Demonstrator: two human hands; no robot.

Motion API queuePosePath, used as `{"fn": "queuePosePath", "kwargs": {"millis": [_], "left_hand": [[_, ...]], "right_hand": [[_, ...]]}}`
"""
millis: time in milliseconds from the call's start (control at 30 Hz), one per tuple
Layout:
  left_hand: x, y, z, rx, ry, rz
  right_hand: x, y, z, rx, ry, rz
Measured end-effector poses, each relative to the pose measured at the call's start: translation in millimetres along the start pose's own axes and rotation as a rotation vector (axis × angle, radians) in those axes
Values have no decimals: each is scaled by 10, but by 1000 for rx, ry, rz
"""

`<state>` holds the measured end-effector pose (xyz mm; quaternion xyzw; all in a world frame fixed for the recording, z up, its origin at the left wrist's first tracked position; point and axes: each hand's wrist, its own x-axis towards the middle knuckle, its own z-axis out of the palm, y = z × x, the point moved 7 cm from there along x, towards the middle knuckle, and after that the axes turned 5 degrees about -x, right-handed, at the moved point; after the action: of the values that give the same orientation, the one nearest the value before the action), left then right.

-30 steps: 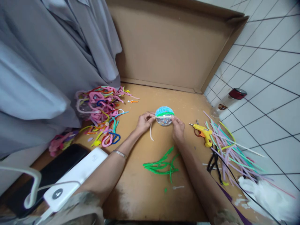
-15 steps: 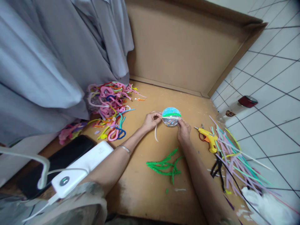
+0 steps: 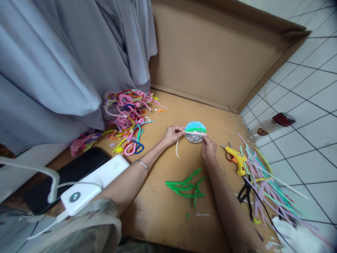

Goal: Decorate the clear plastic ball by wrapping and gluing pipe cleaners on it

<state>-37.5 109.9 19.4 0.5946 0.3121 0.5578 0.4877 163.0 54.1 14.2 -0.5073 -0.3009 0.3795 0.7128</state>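
Note:
A round ball-like piece [image 3: 195, 137] stands between my hands, its top wrapped in blue, with a green band beneath and a clear or silvery lower part. Across it, under the green, runs a white pipe cleaner [image 3: 177, 149] whose loose end hangs down by my left hand. My left hand [image 3: 173, 135] pinches that strip at the ball's left side. On the right side, my right hand [image 3: 209, 146] presses the strip's other end against the ball with closed fingers. Several green pipe cleaners [image 3: 184, 186] lie on the table nearer to me.
A yellow glue gun [image 3: 238, 160] and loose pastel pipe cleaners [image 3: 263, 189] lie at right. Tangled colourful pipe cleaners [image 3: 126, 109] are heaped at back left. A white power bank [image 3: 86, 189] and black phone [image 3: 86, 161] sit left. A cardboard panel [image 3: 205, 52] rises behind.
The view has shifted slightly, so most things sit a little further right. Both hands keep their hold on the strip and ball, with hardly any other visible change.

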Motion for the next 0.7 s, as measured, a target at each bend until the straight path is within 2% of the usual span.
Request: {"fn": "queuePosePath", "kwargs": {"millis": [700], "left_hand": [[3, -37, 30, -44, 23, -13]], "right_hand": [[-9, 5, -2, 19, 17, -12]]}}
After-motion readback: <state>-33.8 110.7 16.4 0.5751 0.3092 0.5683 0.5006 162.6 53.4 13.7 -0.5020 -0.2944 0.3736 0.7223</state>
